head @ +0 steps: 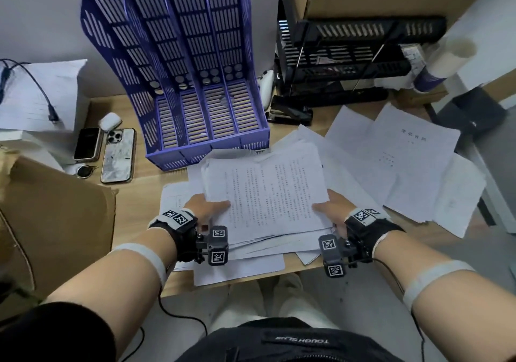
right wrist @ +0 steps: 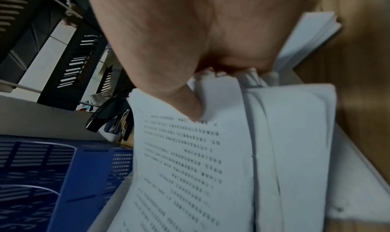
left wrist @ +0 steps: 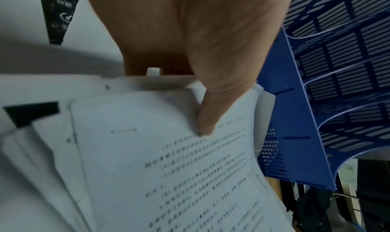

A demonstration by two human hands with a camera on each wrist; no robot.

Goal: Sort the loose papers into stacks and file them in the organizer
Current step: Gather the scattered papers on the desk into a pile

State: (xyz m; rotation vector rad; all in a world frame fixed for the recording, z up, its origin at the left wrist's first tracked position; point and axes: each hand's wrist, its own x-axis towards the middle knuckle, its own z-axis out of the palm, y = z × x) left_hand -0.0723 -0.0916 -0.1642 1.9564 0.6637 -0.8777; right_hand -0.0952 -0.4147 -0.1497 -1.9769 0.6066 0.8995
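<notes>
Both hands, the left hand [head: 208,208] and right hand [head: 333,208], pinch a thick, uneven stack of printed papers [head: 268,194] by its sides, before the purple organizer [head: 195,88].

fingers of both hands: hidden under stack of papers [head: 265,194] | print: too blurred to read
</notes>
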